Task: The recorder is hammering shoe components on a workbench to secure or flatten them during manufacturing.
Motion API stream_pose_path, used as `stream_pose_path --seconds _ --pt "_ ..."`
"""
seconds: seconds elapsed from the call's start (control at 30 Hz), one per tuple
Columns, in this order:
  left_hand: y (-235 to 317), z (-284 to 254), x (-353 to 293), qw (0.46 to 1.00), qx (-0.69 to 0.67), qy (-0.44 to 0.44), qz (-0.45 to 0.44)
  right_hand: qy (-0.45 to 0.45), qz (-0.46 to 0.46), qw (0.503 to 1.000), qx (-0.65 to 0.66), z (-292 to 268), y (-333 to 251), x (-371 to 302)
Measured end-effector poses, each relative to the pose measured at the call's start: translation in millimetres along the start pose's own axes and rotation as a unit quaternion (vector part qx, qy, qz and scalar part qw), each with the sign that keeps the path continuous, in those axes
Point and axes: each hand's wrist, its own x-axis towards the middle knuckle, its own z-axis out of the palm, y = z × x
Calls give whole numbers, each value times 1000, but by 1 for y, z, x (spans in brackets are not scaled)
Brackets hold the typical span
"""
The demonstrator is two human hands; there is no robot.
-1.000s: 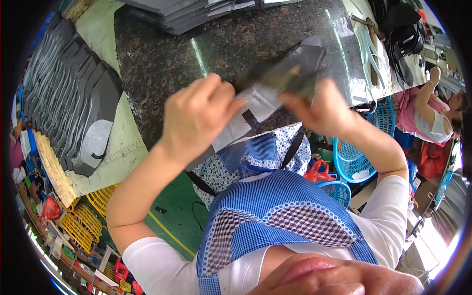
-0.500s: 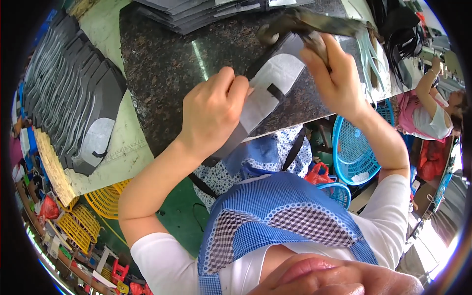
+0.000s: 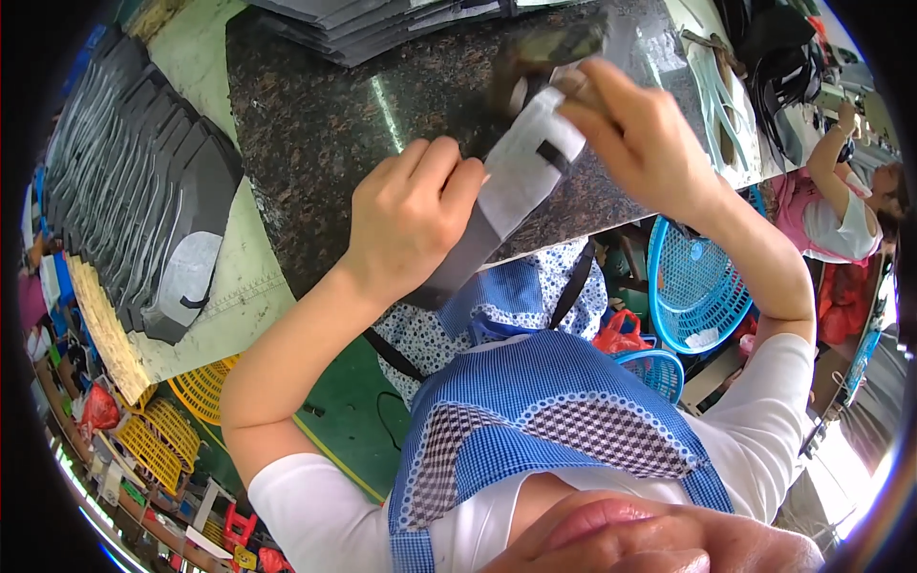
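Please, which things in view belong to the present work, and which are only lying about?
Belonging, it appears:
grey piece with pale patch, under the left hand
dark blurred tool in the right hand
dark speckled slab beneath
stacked grey pieces

Apparently lying about:
larger blue basket
yellow baskets
red bags

Workshop interior, as indicated by many like-shaped dark flat pieces (image 3: 143, 186) overlapped in a row, a speckled work surface (image 3: 310, 124), yellow openwork baskets (image 3: 156, 447), a green floor (image 3: 344, 401) bearing a yellow line (image 3: 344, 464), and a second person (image 3: 841, 222) at far right.
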Motion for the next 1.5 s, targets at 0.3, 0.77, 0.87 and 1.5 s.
stream_pose_path --seconds 0.3,0.77,0.87,1.5 --pt "-15 -34 -3 963 -225 -116 -94 2 92 991 94 10 -9 -13" --pt "-17 -45 -30 965 -205 -101 -127 -97 -24 993 57 36 -36 -40" --pt "-20 -47 -37 969 -202 -85 -112 -37 100 989 105 35 -36 -27" --pt "-5 -33 -57 999 -14 26 -36 -66 -41 994 73 60 -39 -34"
